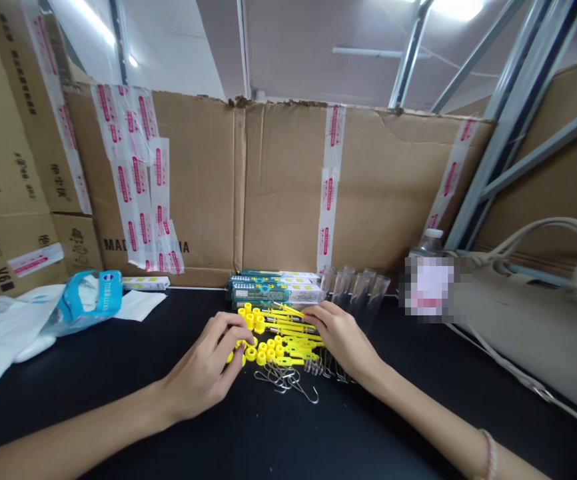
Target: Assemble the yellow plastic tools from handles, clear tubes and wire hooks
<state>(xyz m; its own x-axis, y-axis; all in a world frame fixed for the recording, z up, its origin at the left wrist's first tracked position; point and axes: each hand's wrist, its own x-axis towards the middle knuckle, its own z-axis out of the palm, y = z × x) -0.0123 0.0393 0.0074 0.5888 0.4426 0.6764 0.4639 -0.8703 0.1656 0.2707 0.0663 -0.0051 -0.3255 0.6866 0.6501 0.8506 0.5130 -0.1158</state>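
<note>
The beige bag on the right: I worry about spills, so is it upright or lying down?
Lying down. The bag rests on its side on the black table, its handle arching over it.

Two bare arms come in from the bottom of the picture. No sleeves cover them, so both forearms show all the way down to the edge. The left hand point(203, 370) has no ring or watch that can be seen. The right hand point(341, 340) looks bare too. On the right wrist sits a thin bracelet point(489, 453). It is pale, maybe pink and white, but it is blurry near the edge. The fingernails look short and plain.
</note>
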